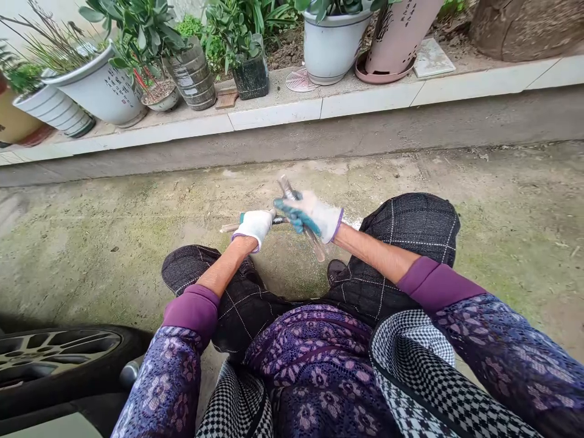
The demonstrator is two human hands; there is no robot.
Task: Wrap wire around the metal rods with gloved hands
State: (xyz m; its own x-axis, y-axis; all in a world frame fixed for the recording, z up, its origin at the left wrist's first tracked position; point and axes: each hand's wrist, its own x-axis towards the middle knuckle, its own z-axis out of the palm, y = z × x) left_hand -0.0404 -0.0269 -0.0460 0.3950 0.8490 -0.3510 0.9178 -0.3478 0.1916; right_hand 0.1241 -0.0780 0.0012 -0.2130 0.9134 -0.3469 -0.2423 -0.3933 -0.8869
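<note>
I sit with my knees apart over the concrete ground, both hands in white work gloves with teal palms. My left hand (254, 226) is closed round a thin rod (228, 228) that sticks out to the left. My right hand (311, 216) is closed round a longer grey stick-like tool (314, 243) that slants from upper left to lower right and is blurred by motion. The two hands almost meet in front of my knees, and the two rods seem to cross there. What exactly the rods are I cannot make out.
A raised white-edged ledge (274, 112) runs across the back with several potted plants, among them a large white pot (332, 42) and a pink pot (396, 36). A car wheel (55, 353) lies at the lower left.
</note>
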